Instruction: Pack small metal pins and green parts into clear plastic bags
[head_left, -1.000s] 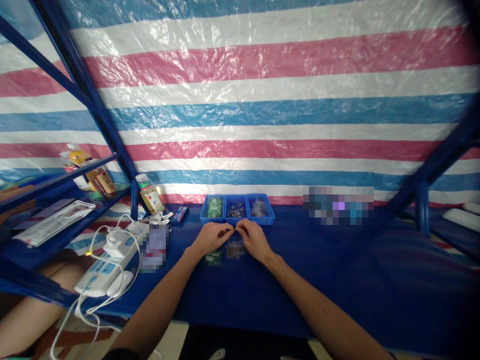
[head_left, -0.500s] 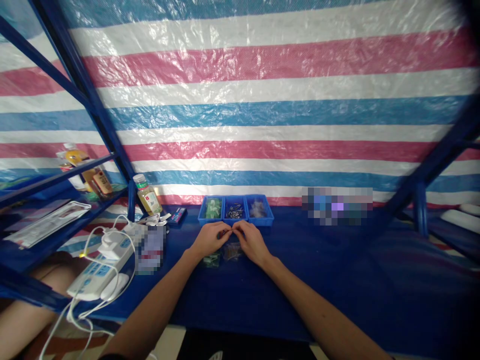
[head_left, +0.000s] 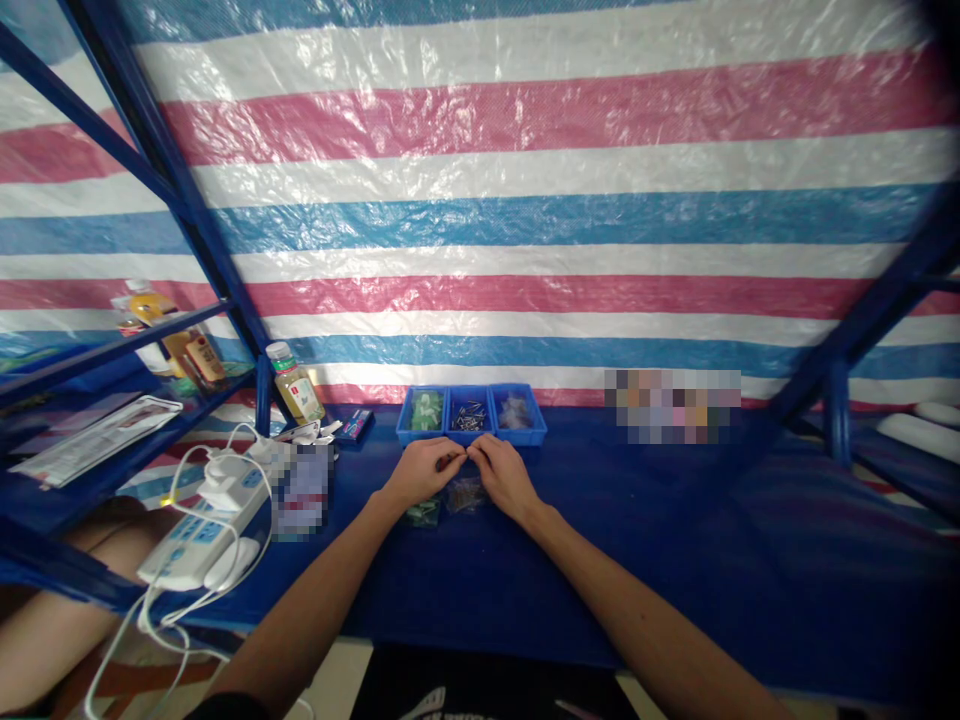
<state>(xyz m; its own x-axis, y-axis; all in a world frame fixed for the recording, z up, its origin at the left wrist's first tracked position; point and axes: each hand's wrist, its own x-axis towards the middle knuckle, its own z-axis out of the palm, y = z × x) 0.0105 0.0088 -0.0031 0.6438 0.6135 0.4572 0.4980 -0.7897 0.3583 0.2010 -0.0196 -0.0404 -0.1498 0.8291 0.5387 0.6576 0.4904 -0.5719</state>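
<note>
My left hand (head_left: 422,470) and my right hand (head_left: 504,474) meet at the fingertips over the blue table, fingers pinched together. Something small and dark shows in my left hand; what the fingertips hold is too small to name. Just behind the hands stand three blue bins: one with green bags (head_left: 426,410), one with metal screws (head_left: 469,415), one with clear, pale pieces (head_left: 516,411). Below my left hand lies a small bag with green pieces (head_left: 424,513). Between the hands, a clear bag of brownish pieces (head_left: 465,495) rests on the table.
On the left are a white power strip (head_left: 199,540) with tangled cables, a bottle (head_left: 295,385) and a small blue box (head_left: 355,427). A blurred-out item lies at the back right. Blue metal posts frame both sides. A person's leg (head_left: 82,600) shows at lower left.
The view has shifted slightly. Both hands stay together at the fingertips, with hardly any movement.
</note>
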